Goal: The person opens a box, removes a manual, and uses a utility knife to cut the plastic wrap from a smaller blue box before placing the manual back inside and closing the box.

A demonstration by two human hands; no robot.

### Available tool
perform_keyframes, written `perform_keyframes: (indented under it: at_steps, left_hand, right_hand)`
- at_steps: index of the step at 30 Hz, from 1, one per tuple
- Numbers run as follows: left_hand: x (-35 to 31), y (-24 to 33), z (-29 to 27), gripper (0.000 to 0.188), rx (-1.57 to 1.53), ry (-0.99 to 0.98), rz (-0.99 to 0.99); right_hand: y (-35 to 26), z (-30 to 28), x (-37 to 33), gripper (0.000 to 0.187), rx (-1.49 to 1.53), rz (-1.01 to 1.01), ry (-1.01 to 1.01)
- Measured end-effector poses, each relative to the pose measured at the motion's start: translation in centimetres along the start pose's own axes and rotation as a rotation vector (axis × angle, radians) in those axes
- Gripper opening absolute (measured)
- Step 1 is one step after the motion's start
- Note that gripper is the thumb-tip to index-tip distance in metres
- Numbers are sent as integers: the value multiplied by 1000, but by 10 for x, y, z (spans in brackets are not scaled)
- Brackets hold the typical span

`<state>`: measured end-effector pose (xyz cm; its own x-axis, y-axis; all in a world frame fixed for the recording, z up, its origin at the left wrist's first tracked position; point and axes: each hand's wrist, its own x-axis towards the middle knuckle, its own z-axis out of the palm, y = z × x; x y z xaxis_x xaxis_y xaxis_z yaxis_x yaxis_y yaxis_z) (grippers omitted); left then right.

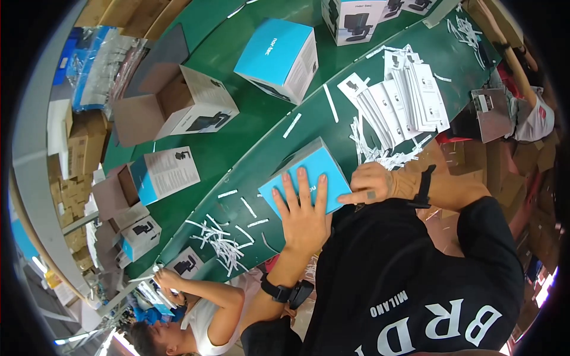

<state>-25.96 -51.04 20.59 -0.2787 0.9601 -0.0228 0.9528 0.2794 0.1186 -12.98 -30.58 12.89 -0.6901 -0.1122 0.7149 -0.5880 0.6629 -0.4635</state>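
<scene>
A blue-topped cardboard box [328,165] stands on the green work surface in front of me. My left hand [304,204] lies flat on its blue face, fingers stretched and spread. At the box's right edge is my right hand [371,184], its fingers curled and one digit reaching to the box's near corner. What those curled fingers hold, if anything, is hidden. Right of the box lies a fanned stack of white printed leaflets [409,98], with a heap of white paper strips [386,159] at its near side.
Another blue-topped box [279,56] stands farther off on the green belt. Left of it are open boxes [205,107] with raised flaps and a smaller one [172,172]. More paper strips [222,246] lie left of me. A co-worker [208,314] works at lower left, another person [531,115] at far right.
</scene>
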Motion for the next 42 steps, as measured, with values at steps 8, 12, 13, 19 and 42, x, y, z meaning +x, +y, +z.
perform_keyframes:
  at_steps: [8, 12, 13, 19, 42]
  left_hand:
    - [11, -2, 5, 89, 43, -49, -39]
    - [11, -7, -1, 100, 11, 10, -51]
    - [20, -8, -13, 104, -23, 30, -96]
    - [29, -26, -17, 124, -159, 61, -279]
    - [143, -126, -24, 100, -357, 473, -336]
  right_hand:
    - [15, 9, -5, 39, -24, -18, 24]
    - [11, 2, 4, 35, -43, 16, 71]
    - [3, 1, 3, 33, -64, 61, 85]
    - [24, -17, 25, 31, -50, 45, 142]
    - [-5, -43, 8, 27, 398, 1370, 316]
